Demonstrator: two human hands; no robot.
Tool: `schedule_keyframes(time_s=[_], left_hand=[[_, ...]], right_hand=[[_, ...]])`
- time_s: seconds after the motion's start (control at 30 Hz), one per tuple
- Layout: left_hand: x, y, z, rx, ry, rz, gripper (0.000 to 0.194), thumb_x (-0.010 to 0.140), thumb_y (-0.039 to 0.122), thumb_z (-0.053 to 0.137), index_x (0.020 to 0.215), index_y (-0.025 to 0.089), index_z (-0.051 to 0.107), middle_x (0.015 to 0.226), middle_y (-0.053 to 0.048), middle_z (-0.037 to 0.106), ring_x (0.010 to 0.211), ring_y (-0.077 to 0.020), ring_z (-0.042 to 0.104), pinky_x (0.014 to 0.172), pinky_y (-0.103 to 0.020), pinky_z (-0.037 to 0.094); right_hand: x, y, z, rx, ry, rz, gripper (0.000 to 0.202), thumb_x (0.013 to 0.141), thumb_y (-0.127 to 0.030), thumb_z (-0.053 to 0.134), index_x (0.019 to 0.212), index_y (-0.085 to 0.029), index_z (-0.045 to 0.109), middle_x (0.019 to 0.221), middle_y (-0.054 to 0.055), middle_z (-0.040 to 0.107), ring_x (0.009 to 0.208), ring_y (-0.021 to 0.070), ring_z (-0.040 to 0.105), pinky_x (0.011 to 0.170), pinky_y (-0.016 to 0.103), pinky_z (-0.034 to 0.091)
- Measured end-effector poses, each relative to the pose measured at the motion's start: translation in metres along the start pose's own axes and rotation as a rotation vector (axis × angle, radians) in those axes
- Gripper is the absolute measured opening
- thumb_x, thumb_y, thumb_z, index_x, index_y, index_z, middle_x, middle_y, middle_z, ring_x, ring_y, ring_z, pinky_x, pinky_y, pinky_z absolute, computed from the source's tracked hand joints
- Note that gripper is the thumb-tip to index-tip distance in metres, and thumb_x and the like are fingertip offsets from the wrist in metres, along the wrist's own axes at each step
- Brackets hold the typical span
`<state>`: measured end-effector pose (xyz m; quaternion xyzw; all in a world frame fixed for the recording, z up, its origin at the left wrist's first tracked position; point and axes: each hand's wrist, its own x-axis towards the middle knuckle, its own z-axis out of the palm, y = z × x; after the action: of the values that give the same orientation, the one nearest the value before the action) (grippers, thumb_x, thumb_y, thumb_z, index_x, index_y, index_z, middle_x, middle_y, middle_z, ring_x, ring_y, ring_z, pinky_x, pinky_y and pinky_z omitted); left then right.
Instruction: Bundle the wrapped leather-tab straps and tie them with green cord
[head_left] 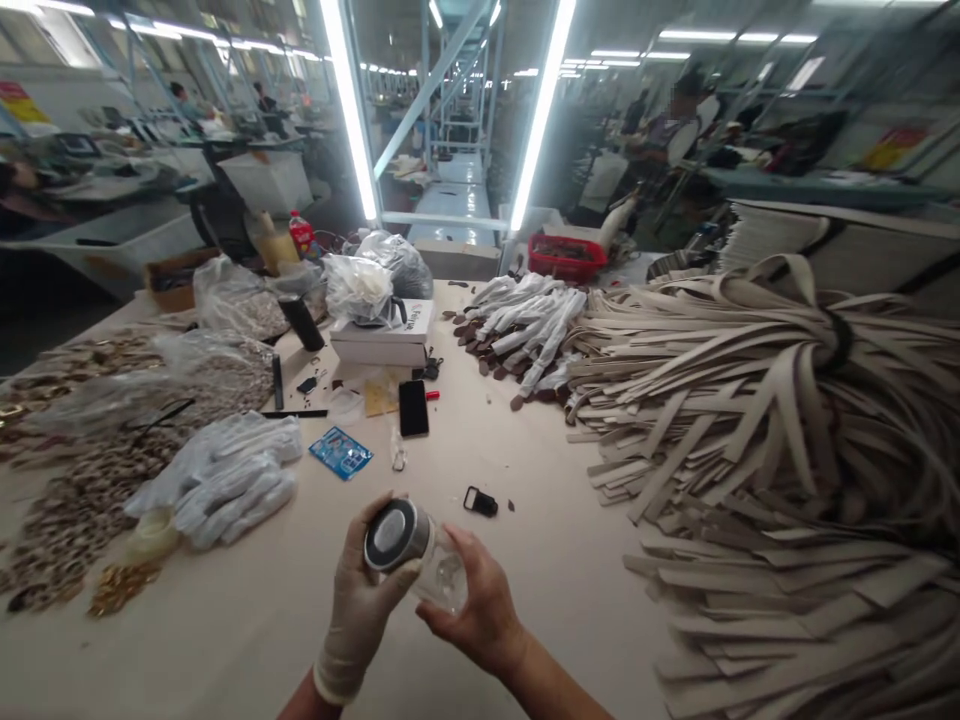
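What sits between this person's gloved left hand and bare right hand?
A clear lidded jar, in the head view; the left hand holds its lid end, the right hand its body.

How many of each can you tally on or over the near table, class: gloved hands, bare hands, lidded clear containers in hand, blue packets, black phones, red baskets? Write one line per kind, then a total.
Gloved left hand: 1
Bare right hand: 1
Lidded clear container: 1
Blue packet: 1
Black phone: 1
Red basket: 1
Total: 6

Clear jar (447,577), silver-and-black lid (391,533) on, tilted, held aloft
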<state>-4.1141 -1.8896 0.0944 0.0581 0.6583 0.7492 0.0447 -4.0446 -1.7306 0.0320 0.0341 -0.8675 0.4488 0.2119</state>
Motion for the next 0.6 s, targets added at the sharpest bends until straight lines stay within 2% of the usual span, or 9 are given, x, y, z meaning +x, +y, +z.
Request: schedule_keyframes(time_s=[0.13,0.23,0.37,0.47,0.6], left_hand=[[0.011,-0.010,-0.005,0.001,-0.093,-0.034,0.070,0.072,0.031,0.087,0.135,0.026,0.056,0.135,-0.009,0.066,0.120,-0.0257,0.067,0.100,-0.029,0.057],[0.017,-0.019,-0.007,0.025,-0.163,-0.002,0.070,0.075,0.029,0.085,0.138,0.030,0.054,0.139,-0.008,0.063,0.124,-0.0245,0.064,0.103,-0.028,0.055],[0.028,-0.021,0.001,0.014,-0.100,0.060,0.063,0.077,0.033,0.082,0.135,0.028,0.056,0.133,-0.008,0.066,0.117,-0.0245,0.068,0.096,-0.028,0.058],[0.036,-0.011,0.011,0.034,-0.115,0.076,0.059,0.076,0.034,0.084,0.129,0.025,0.059,0.124,-0.009,0.069,0.109,-0.0233,0.070,0.094,-0.028,0.058],[0.045,0.001,0.019,-0.187,-0.333,0.000,0.069,0.071,0.043,0.088,0.129,0.022,0.057,0.120,-0.013,0.070,0.107,-0.0261,0.069,0.093,-0.033,0.057]], right_hand=[[0.006,0.006,-0.001,0.025,0.006,0.009,0.098,0.060,-0.027,0.079,0.148,-0.029,0.035,0.125,0.008,0.063,0.109,0.0302,0.066,0.094,0.043,0.059],[0.008,0.009,0.000,-0.019,0.043,0.005,0.100,0.059,-0.028,0.077,0.149,-0.029,0.034,0.125,0.009,0.063,0.109,0.0311,0.066,0.094,0.045,0.059],[0.015,0.011,0.001,-0.045,0.085,0.000,0.104,0.055,-0.027,0.077,0.149,-0.030,0.032,0.123,0.009,0.064,0.105,0.0323,0.067,0.090,0.046,0.061],[0.023,0.007,-0.008,0.054,0.006,0.047,0.098,0.057,-0.025,0.075,0.147,-0.032,0.035,0.122,0.006,0.065,0.104,0.0297,0.068,0.091,0.044,0.060],[0.030,0.000,-0.024,0.332,-0.181,0.140,0.080,0.067,-0.031,0.073,0.142,-0.026,0.043,0.126,0.009,0.065,0.110,0.0294,0.066,0.094,0.040,0.058]])
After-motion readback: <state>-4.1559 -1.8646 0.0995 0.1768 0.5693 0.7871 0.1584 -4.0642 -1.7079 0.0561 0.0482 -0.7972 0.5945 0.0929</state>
